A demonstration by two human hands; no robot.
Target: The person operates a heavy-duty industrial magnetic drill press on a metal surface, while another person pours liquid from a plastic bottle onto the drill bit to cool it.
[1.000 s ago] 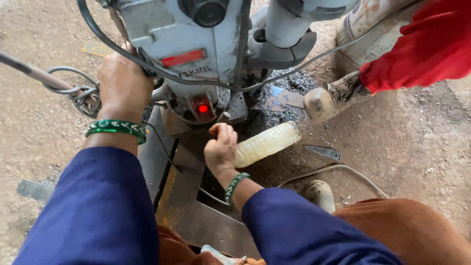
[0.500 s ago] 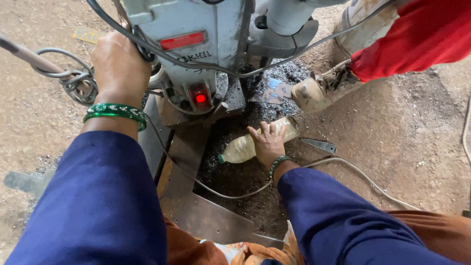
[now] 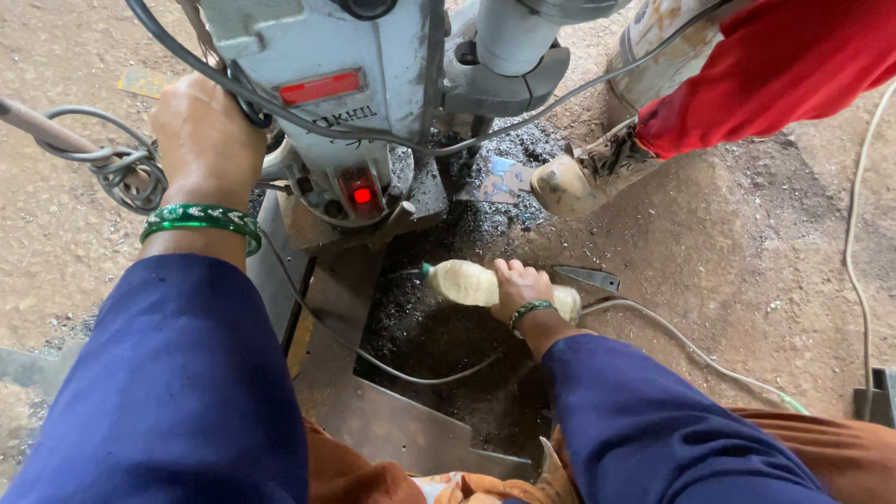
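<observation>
Right hand wrapped around plastic bottle, lying sideways over dark wet steel plate below drill machine. Left hand closed on machine side. Risk: cable snagging, liquid near red lamp. Since earlier: bottle swung round, nozzle toward machine.

Bottle, label plate and lamp at the drill

A pale plastic bottle with a green cap lies on its side over the dark wet plate. On the grey drill body, a red rectangular label sits above a small glowing red lamp.
</observation>
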